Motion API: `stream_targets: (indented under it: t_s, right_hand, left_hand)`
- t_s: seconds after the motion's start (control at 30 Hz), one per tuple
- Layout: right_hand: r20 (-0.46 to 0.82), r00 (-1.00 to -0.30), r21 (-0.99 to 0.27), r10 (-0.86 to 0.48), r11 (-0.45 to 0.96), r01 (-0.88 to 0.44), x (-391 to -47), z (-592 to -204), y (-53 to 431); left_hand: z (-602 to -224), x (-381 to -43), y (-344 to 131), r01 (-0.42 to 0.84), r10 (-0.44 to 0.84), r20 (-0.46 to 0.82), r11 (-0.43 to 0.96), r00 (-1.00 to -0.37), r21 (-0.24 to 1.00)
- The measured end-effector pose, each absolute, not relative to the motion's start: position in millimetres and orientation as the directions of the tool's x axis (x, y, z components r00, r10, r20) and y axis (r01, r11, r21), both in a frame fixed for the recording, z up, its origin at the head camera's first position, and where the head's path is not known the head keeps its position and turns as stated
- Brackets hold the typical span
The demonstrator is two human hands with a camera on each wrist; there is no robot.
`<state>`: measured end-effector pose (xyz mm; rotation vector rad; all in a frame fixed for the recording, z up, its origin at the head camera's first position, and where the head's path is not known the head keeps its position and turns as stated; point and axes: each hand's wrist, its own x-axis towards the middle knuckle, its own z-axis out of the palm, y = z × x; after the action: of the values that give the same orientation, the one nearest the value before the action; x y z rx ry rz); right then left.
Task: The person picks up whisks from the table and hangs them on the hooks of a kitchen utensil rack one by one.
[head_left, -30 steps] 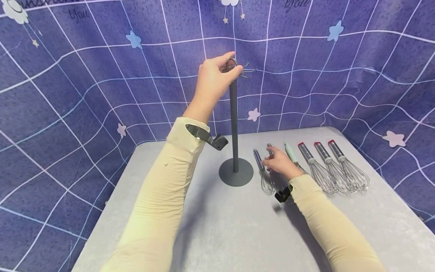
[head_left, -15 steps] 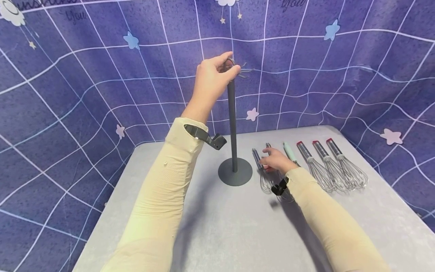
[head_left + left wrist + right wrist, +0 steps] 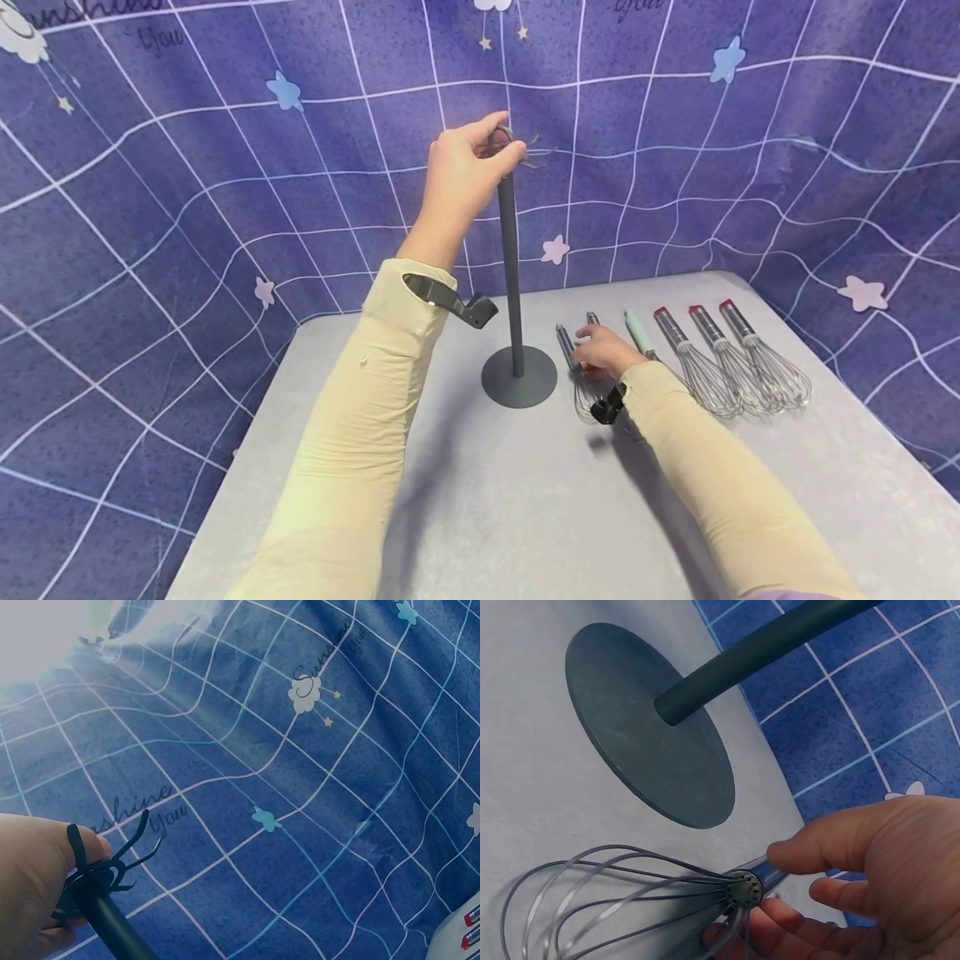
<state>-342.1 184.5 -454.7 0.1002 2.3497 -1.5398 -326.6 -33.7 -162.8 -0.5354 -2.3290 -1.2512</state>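
My left hand (image 3: 468, 162) grips the top of a dark grey upright stand (image 3: 510, 267), thumb and fingers around its crown of curved hooks (image 3: 139, 851). The stand's round flat base (image 3: 517, 387) rests on the table. To the right of that base, my right hand (image 3: 606, 350) pinches the leftmost whisk (image 3: 744, 888) low on its metal handle. In the right wrist view the thumb lies along the handle and the fingers curl below the collar, among the wires. The whisk's wire loops (image 3: 607, 900) point away from the hand, close over the table.
A second small whisk (image 3: 592, 317) is mostly hidden by the right hand. Beside it lie a whisk with a mint-green handle (image 3: 637, 331) and three larger red-tipped whisks (image 3: 707, 332). A blue patterned cloth (image 3: 360, 192) hangs behind and beside the grey table (image 3: 480, 500).
The right hand has moved slightly left and lowered its fingers onto the leftmost whisk's handle. The left hand keeps its hold on the stand's top. The head view has shifted slightly.
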Motion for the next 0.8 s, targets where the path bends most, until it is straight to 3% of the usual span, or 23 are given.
stream_targets:
  t_s: [0.23,0.8]
  right_hand:
    - [-0.282,-0.952,-0.857,-0.117,0.478,0.195,-343.7,-457.1,184.1]
    - [-0.325,-0.936,-0.856,-0.138,0.464,0.229,-347.8,-460.6,187.5]
  left_hand:
    - [-163.9,-328.6,-32.7,0.532,0.126,0.553,0.507,-0.824,0.678]
    - [-166.3,-332.6,-30.7,0.545,0.113,0.57,0.486,-0.814,0.683]
